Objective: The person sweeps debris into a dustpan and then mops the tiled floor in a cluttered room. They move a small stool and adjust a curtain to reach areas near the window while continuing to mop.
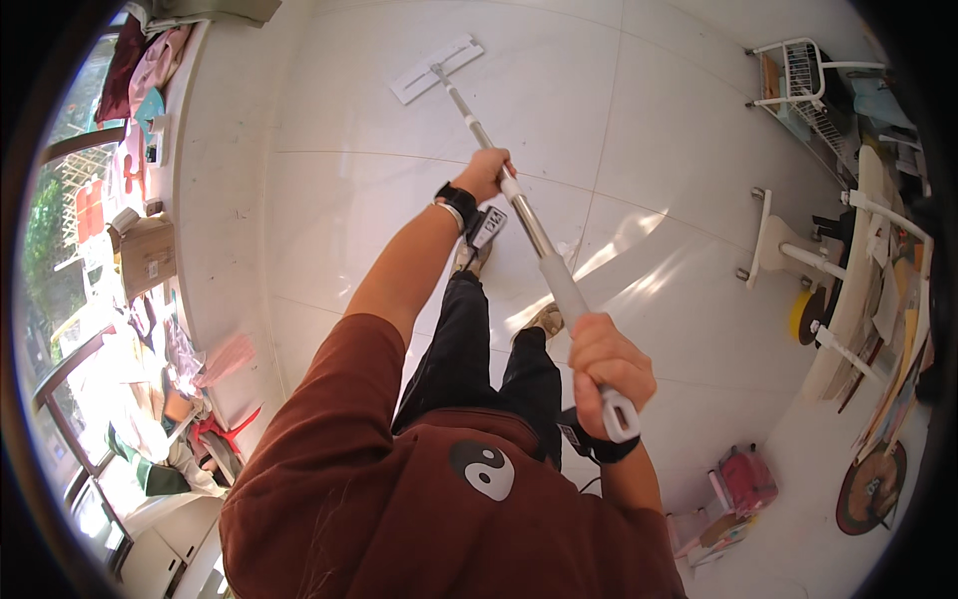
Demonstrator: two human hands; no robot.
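A flat mop with a long silver and grey pole [536, 228] reaches away from me, slanting to the far left. Its white rectangular head [437, 69] rests on the pale tiled floor. My left hand [484, 174] is wrapped round the pole about midway along, a dark band and a small device on that wrist. Near the top end, my right hand [611, 367] grips the grey handle, whose looped tip sticks out below the fingers. The pole passes in front of my shoes.
A windowsill with clothes and a cardboard box [148, 256] runs along the left. To the right stand a white wire rack [803, 75], a white wheeled stand [773, 240] and leaning boards. A pink container [746, 479] sits at the lower right. Sunlight streaks the floor.
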